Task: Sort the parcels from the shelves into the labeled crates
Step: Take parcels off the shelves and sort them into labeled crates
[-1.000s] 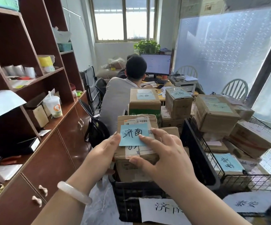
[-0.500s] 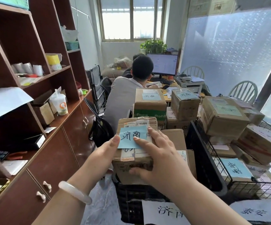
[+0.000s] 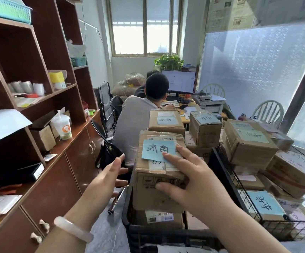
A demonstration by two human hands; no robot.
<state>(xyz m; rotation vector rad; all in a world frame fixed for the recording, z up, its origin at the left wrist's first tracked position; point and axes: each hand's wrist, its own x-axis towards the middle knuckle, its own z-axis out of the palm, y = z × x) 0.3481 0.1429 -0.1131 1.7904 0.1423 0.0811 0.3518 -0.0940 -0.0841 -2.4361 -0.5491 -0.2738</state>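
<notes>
A brown cardboard parcel (image 3: 155, 192) with a blue handwritten note (image 3: 157, 149) on top sits on other parcels in the black plastic crate (image 3: 166, 236). My right hand (image 3: 193, 181) lies over its near top edge, with straight fingers on the top and the thumb against the front face. My left hand (image 3: 109, 178), wearing a pale bangle, hovers just left of the parcel with fingers spread, and touches nothing. The crate's paper label at the bottom edge is mostly cut off.
A wire crate (image 3: 276, 229) at the right holds parcels, one with a blue note (image 3: 265, 201). More labelled boxes (image 3: 248, 141) are stacked behind. A person (image 3: 135, 121) sits at a desk ahead. Brown shelves (image 3: 44, 99) with a cup (image 3: 63, 127) line the left.
My left hand has let go of the parcel's left side and moved away to the left. The parcel has settled onto the stack in the black crate, with my right hand still on it.
</notes>
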